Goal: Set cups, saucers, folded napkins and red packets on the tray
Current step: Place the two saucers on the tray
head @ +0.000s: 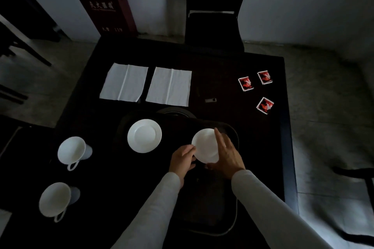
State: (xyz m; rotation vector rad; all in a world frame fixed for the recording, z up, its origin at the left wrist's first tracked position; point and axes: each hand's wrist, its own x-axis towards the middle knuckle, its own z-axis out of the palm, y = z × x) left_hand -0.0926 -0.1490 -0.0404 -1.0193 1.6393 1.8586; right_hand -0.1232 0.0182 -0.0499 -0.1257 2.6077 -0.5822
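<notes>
1. Dark rectangular table (222, 62): everything shown is carried on it.
2. Dark rounded tray (228, 230): laid at 6 o'clock on the table, long axis running toward 12 o'clock.
3. White creased napkins (124, 82) (169, 89): spread flat side by side at 11 to 12 o'clock beyond the tray, not yet folded.
4. White handled cups (71, 150) (54, 199): stood off the tray at 9 and 8 o'clock, well apart from it.
5. White round saucer (144, 135): already set on the tray's far end, at 11 o'clock. The second white round saucer (204, 145) is held over the far end at 1 o'clock; whether it touches the tray cannot be told.
6. Left hand (182, 159): the second saucer's rim is pinched at 8 o'clock by curled fingertips. Right hand (226, 153): fingers are laid along the rim at 3 o'clock, thumb tucked at the near edge.
7. Red square packets (245, 83) (264, 77) (264, 105): scattered at 2 o'clock on the table.

Recommended handling: the held saucer should be kept level, aligned with its neighbour with a clear gap left between, and released only once seated, the fingers being drawn outward.
</notes>
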